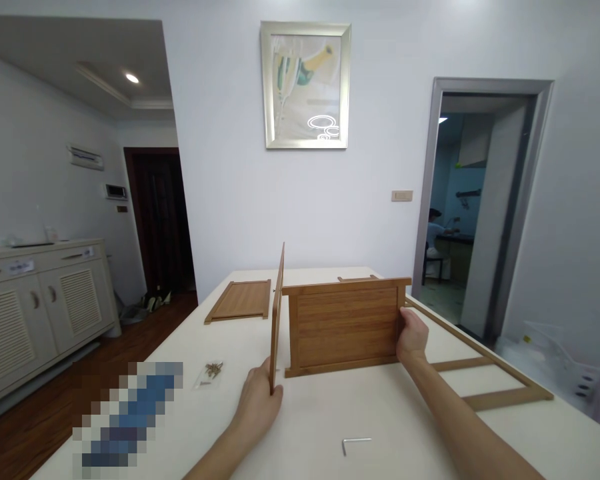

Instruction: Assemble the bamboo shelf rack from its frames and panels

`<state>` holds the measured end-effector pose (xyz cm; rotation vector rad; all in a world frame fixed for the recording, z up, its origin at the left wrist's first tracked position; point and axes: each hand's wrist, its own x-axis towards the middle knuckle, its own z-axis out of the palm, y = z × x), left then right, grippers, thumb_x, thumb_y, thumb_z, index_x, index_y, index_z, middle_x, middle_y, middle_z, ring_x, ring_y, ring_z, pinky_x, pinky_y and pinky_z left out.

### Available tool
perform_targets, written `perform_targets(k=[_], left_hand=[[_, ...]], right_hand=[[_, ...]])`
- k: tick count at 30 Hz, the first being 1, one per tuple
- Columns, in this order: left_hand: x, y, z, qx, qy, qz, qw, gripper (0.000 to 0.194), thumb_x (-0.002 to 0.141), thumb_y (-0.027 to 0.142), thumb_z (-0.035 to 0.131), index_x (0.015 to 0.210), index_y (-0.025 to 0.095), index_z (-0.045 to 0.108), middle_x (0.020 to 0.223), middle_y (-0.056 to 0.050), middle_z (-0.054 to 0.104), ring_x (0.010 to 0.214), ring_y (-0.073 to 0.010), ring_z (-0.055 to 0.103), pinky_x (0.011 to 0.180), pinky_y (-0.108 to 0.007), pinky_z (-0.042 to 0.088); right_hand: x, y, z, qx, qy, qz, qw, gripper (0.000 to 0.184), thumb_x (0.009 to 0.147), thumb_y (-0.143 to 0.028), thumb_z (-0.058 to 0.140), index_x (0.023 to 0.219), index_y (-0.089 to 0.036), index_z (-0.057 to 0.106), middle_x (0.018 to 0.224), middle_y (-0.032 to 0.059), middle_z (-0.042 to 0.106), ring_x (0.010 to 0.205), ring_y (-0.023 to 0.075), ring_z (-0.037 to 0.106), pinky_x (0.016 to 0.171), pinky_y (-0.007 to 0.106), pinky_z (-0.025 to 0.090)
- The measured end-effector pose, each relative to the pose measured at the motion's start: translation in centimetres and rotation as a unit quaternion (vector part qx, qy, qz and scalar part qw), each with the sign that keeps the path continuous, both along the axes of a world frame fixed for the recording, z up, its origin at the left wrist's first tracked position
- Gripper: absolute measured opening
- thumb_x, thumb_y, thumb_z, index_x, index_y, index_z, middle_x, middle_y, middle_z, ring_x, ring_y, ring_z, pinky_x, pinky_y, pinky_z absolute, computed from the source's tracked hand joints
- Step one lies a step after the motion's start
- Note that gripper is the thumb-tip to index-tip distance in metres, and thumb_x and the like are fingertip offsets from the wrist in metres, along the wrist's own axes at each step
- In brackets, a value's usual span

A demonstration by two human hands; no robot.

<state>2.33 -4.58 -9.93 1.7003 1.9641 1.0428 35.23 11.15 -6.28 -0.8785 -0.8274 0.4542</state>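
My left hand (pixel 259 400) grips the lower near end of a thin brown wooden board (pixel 279 307), which stands on edge and points away from me. With my right hand (pixel 413 337) I hold the right edge of a framed wooden panel (pixel 347 327), upright and facing me. The panel's left end is close to the board; a small gap shows between them low down. Part of my right fingers is hidden behind the panel. An L-shaped hex key (pixel 356 440) lies on the table in front of the panel. Left of my left hand is a small clear bag of screws (pixel 211 371).
Another framed wooden panel (pixel 240 299) lies flat at the table's back left. A wooden ladder-like frame (pixel 505 398) lies along the right side. The white table (pixel 310 420) reaches to the wall. A pixelated blue patch covers the left front. A person (pixel 434 237) is beyond the doorway.
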Motion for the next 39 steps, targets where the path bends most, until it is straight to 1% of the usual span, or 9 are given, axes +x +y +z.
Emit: perform_targets(k=[6,9,11,13,16,18,25,30,39], left_hand=[[-0.3,0.0,-0.3,-0.003,-0.01,0.005,1.0,0.046,0.076,0.008,0.048,0.12,0.012,0.058,0.11,-0.012,0.066,0.11,-0.0244,0.057,0.096,-0.031,0.041],[-0.4,0.1,-0.3,-0.002,-0.017,0.013,1.0,0.046,0.075,0.007,0.049,0.119,0.013,0.059,0.109,-0.011,0.066,0.112,-0.0241,0.056,0.095,-0.03,0.041],[-0.5,0.0,-0.2,-0.004,-0.01,0.023,1.0,0.045,0.076,0.008,0.05,0.12,0.014,0.059,0.106,-0.011,0.066,0.114,-0.0246,0.055,0.095,-0.03,0.04],[-0.6,-0.1,0.0,-0.005,0.005,0.028,1.0,0.045,0.077,0.009,0.049,0.121,0.014,0.058,0.104,-0.011,0.067,0.112,-0.0251,0.055,0.094,-0.031,0.04],[-0.7,-0.1,0.3,-0.011,0.025,0.034,0.999,0.043,0.079,0.01,0.049,0.121,0.013,0.057,0.1,-0.012,0.067,0.103,-0.0251,0.059,0.091,-0.031,0.042],[-0.9,-0.1,0.5,-0.024,0.028,0.042,0.998,0.042,0.079,0.01,0.049,0.121,0.014,0.056,0.1,-0.012,0.068,0.1,-0.0247,0.06,0.089,-0.031,0.042],[-1.6,0.2,0.7,-0.042,-0.006,0.039,0.998,0.048,0.08,0.009,0.047,0.127,0.016,0.051,0.105,-0.01,0.071,0.104,-0.0236,0.063,0.088,-0.028,0.042],[-1.6,0.1,0.7,-0.04,-0.038,0.036,0.998,0.049,0.08,0.01,0.046,0.129,0.018,0.048,0.105,-0.007,0.072,0.098,-0.0227,0.066,0.085,-0.028,0.044],[-1.8,0.7,-0.1,-0.023,-0.111,0.033,0.993,0.05,0.08,0.013,0.049,0.129,0.019,0.045,0.112,-0.006,0.071,0.105,-0.0212,0.065,0.088,-0.027,0.044]], right_hand=[[0.1,0.4,-0.4,-0.011,0.003,0.019,1.0,0.025,0.072,-0.043,0.063,0.063,-0.019,0.065,0.068,-0.0023,0.064,0.075,0.0175,0.051,0.075,0.032,0.041],[0.2,0.5,-0.5,-0.015,0.004,0.054,0.998,0.025,0.07,-0.043,0.064,0.061,-0.02,0.063,0.066,-0.0031,0.063,0.074,0.0176,0.052,0.074,0.032,0.042],[0.1,0.4,-0.4,-0.018,-0.003,0.097,0.995,0.023,0.066,-0.042,0.068,0.063,-0.02,0.064,0.067,-0.0028,0.065,0.074,0.0183,0.054,0.073,0.032,0.044],[0.1,0.1,-0.1,-0.028,-0.008,0.159,0.987,0.023,0.062,-0.039,0.073,0.071,-0.019,0.069,0.072,-0.0013,0.069,0.075,0.0203,0.059,0.074,0.034,0.047],[0.1,-0.4,0.5,-0.058,0.008,0.256,0.965,0.032,0.059,-0.036,0.08,0.084,-0.018,0.073,0.081,0.0018,0.073,0.082,0.0241,0.064,0.079,0.038,0.049],[0.2,-0.8,0.9,-0.074,0.021,0.293,0.953,0.035,0.058,-0.034,0.082,0.088,-0.019,0.074,0.086,0.003,0.075,0.087,0.0255,0.066,0.083,0.039,0.05],[0.2,-1.4,1.5,-0.078,0.023,0.328,0.941,0.04,0.062,-0.032,0.082,0.099,-0.022,0.072,0.097,0.0038,0.075,0.097,0.0268,0.067,0.089,0.041,0.051],[-0.1,-1.4,1.5,-0.057,0.039,0.313,0.947,0.041,0.06,-0.032,0.083,0.098,-0.021,0.072,0.099,0.0036,0.075,0.098,0.0272,0.067,0.089,0.041,0.052],[-0.7,-1.1,0.9,-0.055,0.048,0.3,0.951,0.04,0.059,-0.034,0.084,0.095,-0.02,0.073,0.099,0.0041,0.075,0.098,0.0274,0.066,0.089,0.041,0.052]])
